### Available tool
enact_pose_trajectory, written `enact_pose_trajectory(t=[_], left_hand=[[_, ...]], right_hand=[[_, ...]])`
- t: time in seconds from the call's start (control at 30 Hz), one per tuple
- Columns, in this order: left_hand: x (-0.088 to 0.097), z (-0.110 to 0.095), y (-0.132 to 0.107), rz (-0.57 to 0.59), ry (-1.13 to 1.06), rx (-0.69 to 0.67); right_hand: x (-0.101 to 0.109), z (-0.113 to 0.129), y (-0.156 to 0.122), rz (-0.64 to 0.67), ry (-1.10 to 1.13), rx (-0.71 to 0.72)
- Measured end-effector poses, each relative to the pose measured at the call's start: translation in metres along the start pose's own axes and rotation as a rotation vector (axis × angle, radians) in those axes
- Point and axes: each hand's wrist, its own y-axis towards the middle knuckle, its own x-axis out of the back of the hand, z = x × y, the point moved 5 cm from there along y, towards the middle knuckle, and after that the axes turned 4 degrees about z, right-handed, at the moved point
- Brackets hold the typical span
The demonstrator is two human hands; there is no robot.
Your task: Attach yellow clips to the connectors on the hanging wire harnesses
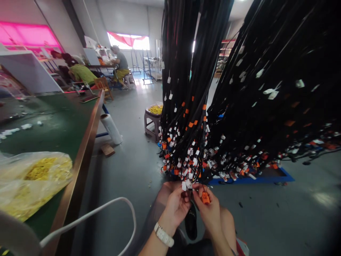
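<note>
A thick mass of black wire harnesses (239, 89) hangs in front of me, its lower ends tipped with white and orange connectors (186, 160). My left hand (174, 206), with a white watch on the wrist, pinches a white connector (185, 185) at the bottom of the bundle. Beside it my right hand (209, 209) has its fingers closed around an orange connector (205, 197) on a short wire. Both hands touch at the fingertips just below the hanging ends.
A green-topped workbench (53, 124) runs along my left, with a plastic bag of yellow parts (34, 181) and a white cable (106, 209). A roll of film (111, 128) and a stool with yellow parts (154, 117) stand on the grey floor. People sit working far back.
</note>
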Motion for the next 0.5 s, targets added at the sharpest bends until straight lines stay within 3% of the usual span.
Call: enact_pose_trajectory(t=[0.3,0.5], left_hand=[[0.001,-0.017,0.012,0.081,-0.024,-0.044],[0.017,-0.025,0.036,-0.043,0.029,-0.046]], right_hand=[[0.000,0.001,-0.002,0.029,-0.011,0.004],[0.000,0.006,-0.005,0.022,-0.013,0.031]])
